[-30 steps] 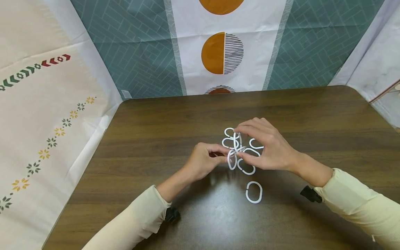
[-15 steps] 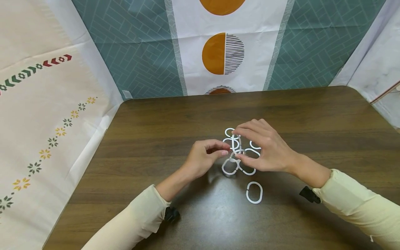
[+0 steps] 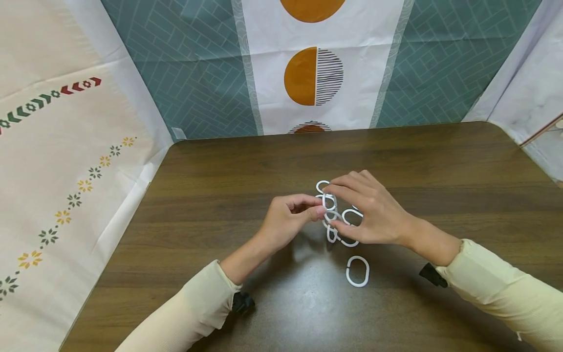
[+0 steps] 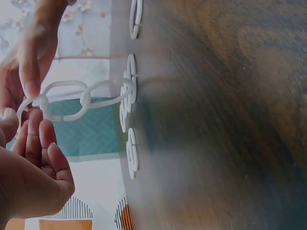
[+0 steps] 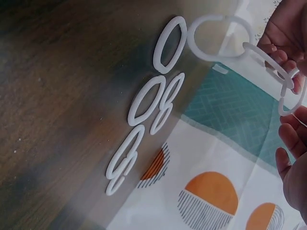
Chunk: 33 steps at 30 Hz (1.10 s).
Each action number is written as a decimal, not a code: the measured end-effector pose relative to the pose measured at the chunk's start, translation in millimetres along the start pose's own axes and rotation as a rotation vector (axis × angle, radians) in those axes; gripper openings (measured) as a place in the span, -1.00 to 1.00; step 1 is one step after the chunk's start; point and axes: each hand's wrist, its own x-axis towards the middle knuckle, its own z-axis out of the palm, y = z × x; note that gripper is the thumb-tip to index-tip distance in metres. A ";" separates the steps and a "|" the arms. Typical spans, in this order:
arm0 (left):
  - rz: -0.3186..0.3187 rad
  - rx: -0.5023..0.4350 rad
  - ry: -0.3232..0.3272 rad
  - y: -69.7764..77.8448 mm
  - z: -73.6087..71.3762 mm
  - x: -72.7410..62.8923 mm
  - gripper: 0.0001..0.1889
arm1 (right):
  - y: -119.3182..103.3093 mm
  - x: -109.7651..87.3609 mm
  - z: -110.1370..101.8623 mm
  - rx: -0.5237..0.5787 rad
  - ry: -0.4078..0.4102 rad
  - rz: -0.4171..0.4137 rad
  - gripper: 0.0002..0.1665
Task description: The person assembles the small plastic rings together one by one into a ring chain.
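Between the hands hangs a short chain of white oval plastic links, each with a small split. My left hand [image 3: 286, 217] pinches the upper part of the chain with thumb and fingertips. From the other side my right hand [image 3: 371, 210] grips the top link between its thumb and fingers. In the left wrist view, the middle link [image 4: 64, 83] passes through the top link by the fingertips. The lowest link [image 5: 190, 39] dangles over the table in the right wrist view. Fingers partly hide the top link.
Several loose white links lie on the brown wooden table [image 3: 220, 186] beneath and behind the hands, some overlapping. One separate link [image 3: 367, 271] lies nearer the front. A patterned cloth [image 3: 211, 88] hangs behind the table's far edge.
My left hand let go of a lower link, drew back slightly, then closed on the chain higher up. The lowest link dropped and swung. My right hand shifted slightly left with its link.
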 end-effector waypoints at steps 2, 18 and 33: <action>-0.012 -0.011 0.004 1.3 0.8 -0.3 -0.81 | -0.2 0.2 1.1 -0.009 -0.001 -0.007 -0.43; -0.012 0.053 0.056 0.8 -0.5 -1.7 -0.89 | 0.0 -0.4 -2.0 0.013 -0.073 0.028 -0.40; -0.022 0.019 0.108 -2.9 -3.6 -1.7 -0.88 | 24.5 -15.0 -32.1 0.037 -0.043 0.215 -0.36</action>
